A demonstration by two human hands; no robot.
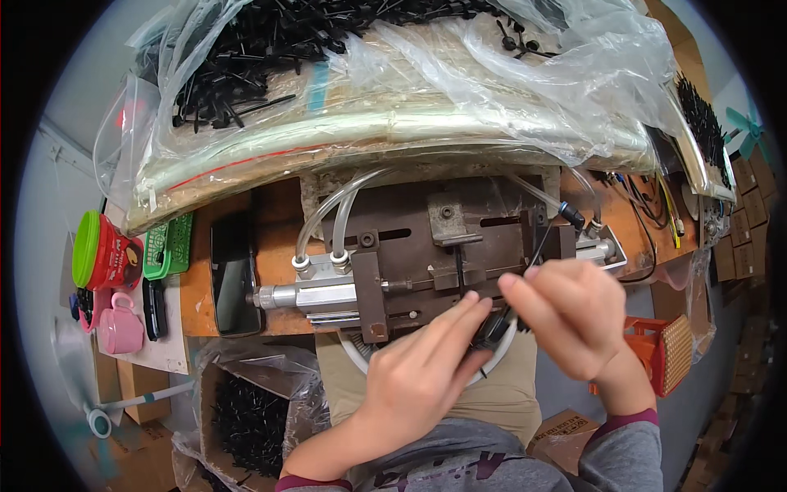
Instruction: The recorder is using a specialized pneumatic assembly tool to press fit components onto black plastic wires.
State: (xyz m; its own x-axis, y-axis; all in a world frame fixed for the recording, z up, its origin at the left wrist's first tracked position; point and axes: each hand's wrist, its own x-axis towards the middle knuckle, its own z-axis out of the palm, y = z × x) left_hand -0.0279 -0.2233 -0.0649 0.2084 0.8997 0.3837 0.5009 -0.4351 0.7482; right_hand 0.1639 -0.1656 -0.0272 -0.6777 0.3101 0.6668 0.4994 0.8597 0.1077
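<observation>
In front of me lies a dark brown metal fixture (414,238) with a steel bracket (447,220) at its middle. A thin black piece (460,264) stands upright below the bracket. My left hand (418,369) is at the fixture's near edge, its fingers pressed together. Dark plastic parts (493,328) show between its fingertips and thumb; their exact kind is unclear. To the right, my right hand (578,316) is raised and closed in a pinch on a thin black plastic stem (539,244), which points up and away.
Air cylinders flank the fixture, a left one (328,299) and a right one (602,246), with clear hoses (328,213). A plastic-covered shelf (393,123) holds many black parts. Left are a phone (235,275), green basket (170,246) and pink cup (121,328). Below sits a lined box (303,394).
</observation>
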